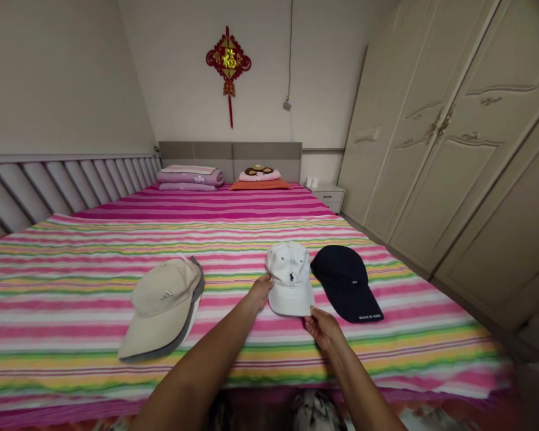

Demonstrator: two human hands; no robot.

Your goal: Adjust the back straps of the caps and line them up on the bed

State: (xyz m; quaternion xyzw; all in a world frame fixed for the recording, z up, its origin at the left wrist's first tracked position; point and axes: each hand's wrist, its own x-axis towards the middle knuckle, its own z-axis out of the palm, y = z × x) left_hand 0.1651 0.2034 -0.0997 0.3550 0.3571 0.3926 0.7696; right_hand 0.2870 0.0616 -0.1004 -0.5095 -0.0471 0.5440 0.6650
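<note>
White cap (289,280) with dark rider emblem, seemingly fabric, pinched at its edges by both hands (261,291) (324,329).

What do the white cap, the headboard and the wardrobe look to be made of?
White cap: woven cloth, likely cotton, matte, with visible panel seams and small eyelets.
Headboard: smooth grey panels, perhaps padded fabric or leatherette; the picture leaves it open.
Wardrobe: probably painted or laminated wood board, cream, with a slight sheen and raised moulding on the doors.
</note>
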